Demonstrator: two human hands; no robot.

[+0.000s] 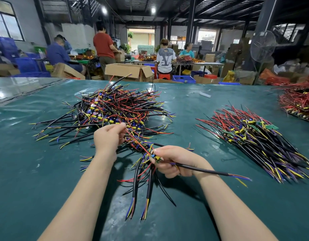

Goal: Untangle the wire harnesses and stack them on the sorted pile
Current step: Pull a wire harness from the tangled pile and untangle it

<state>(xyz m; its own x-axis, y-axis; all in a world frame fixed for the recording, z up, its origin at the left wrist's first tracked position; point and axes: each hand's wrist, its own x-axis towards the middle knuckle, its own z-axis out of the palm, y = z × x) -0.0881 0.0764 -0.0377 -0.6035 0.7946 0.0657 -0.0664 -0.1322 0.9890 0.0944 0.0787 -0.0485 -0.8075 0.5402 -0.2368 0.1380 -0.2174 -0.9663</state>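
A red wire (132, 139) is pinched by the left hand (107, 138) at centre frame, while a harness (193, 168) with a small board is gripped by the right hand (174, 161) just below. A tangled pile (115, 108) is seen on the green table (45, 171) above the hands; a sorted pile (258, 141) lies at right. Workers (165, 58) are seated in the background.

Bare left hand (107, 139), bare right hand (174, 161)

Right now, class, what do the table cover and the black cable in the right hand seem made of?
Table cover: probably glossy green vinyl sheet; it mirrors the lights and ripples. Black cable in the right hand: likely matte plastic sheath; coloured insulated cores show at its cut end.
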